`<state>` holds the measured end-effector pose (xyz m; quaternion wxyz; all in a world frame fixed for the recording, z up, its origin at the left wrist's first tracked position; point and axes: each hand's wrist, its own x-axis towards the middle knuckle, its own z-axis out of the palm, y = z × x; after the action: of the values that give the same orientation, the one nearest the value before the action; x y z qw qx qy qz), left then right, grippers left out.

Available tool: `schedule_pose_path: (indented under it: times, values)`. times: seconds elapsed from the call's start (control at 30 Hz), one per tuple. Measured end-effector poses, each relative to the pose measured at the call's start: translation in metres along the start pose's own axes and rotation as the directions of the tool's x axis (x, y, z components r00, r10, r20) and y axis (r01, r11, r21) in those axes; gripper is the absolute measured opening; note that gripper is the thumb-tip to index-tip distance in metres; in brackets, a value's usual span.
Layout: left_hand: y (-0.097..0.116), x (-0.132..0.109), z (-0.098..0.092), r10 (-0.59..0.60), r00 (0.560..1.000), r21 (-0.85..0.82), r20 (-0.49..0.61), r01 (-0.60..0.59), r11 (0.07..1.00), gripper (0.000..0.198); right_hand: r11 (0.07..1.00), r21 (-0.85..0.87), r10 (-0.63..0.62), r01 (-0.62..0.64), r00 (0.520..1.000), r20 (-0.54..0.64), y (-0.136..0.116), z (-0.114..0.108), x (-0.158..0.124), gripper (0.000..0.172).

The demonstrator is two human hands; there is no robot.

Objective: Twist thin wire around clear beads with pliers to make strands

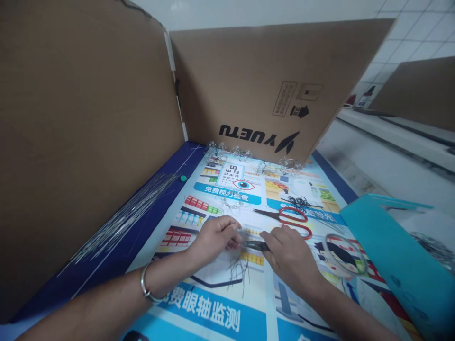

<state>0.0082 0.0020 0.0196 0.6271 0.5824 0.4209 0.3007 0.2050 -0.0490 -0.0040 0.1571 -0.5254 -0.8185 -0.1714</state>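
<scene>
My left hand (220,234) is closed in a pinch. What it holds is small, pale and blurred, and I cannot make it out. My right hand (289,251) is wrapped round a pair of pliers (256,245), whose dark jaws point left at my left fingertips. Below the two hands lie thin dark wire pieces (239,273) in a loose bunch. Just beyond my right hand lie scissors (284,217) with red handles, their blades pointing left. A small string of clear beaded pieces (229,203) rests past my left hand.
Long straight wires (121,218) lie along the left cardboard wall (88,104). Clear beaded clusters (234,152) line the foot of the back cardboard panel (249,85). At right are black wire loops (298,202), a coil ring (344,253) and a turquoise box (394,260) holding metal wire.
</scene>
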Motion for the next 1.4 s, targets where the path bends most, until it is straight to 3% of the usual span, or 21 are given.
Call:
schedule_pose_path:
  times: [0.13, 0.33, 1.13, 1.27, 1.4]
  values:
    - [0.002, 0.001, 0.000, -0.039, 0.999, -0.044, -0.018, 0.038, 0.998, 0.010, 0.995, -0.076, -0.070, 0.061, 0.991, -0.117, -0.004, -0.007, 0.002, 0.018]
    - [-0.001, -0.002, 0.003, -0.121, 0.993, -0.042, 0.008, 0.121, 0.992, 0.014, 0.960, -0.212, -0.210, 0.181, 0.969, -0.127, -0.016, -0.015, 0.004, 0.021]
    - [-0.012, -0.004, 0.009, -0.137, 0.989, -0.096, 0.057, 0.142, 0.985, 0.018, 0.962, -0.172, -0.234, 0.211, 0.964, -0.126, -0.020, -0.012, 0.006, 0.018]
    - [-0.009, -0.006, 0.009, -0.079, 0.997, -0.040, -0.001, 0.079, 0.996, 0.015, 0.967, -0.174, -0.199, 0.185, 0.977, -0.070, -0.021, -0.011, 0.005, 0.017]
    - [-0.006, -0.009, 0.006, 0.129, 0.991, 0.230, -0.044, -0.116, 0.966, 0.019, 0.978, -0.154, -0.146, 0.142, 0.989, -0.018, -0.024, -0.011, 0.004, 0.011]
